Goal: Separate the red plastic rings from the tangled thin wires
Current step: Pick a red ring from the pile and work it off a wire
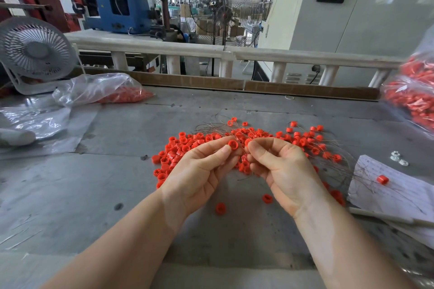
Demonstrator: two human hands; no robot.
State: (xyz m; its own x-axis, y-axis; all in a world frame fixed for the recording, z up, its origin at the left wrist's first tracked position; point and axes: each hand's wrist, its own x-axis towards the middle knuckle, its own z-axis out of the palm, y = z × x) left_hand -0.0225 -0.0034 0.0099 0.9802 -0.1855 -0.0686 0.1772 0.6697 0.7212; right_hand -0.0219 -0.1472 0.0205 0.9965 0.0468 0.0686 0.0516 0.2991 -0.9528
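Note:
A heap of small red plastic rings (185,143) lies on the grey table (117,171), mixed with tangled thin wires (211,125). My left hand (202,171) pinches one red ring (233,144) between thumb and fingers just above the heap. My right hand (279,169) is right beside it, fingers curled, pinching at a ring (247,141) and thin wire. Under both hands hangs a small cluster of rings (244,165). Two loose rings (220,208) lie on the table near my wrists.
A white fan (35,51) stands at the back left beside a plastic bag of red parts (122,96). Another bag of red parts (413,98) is at the right edge. A paper sheet (394,192) with wires and one ring lies right, metal nuts (398,158) behind it.

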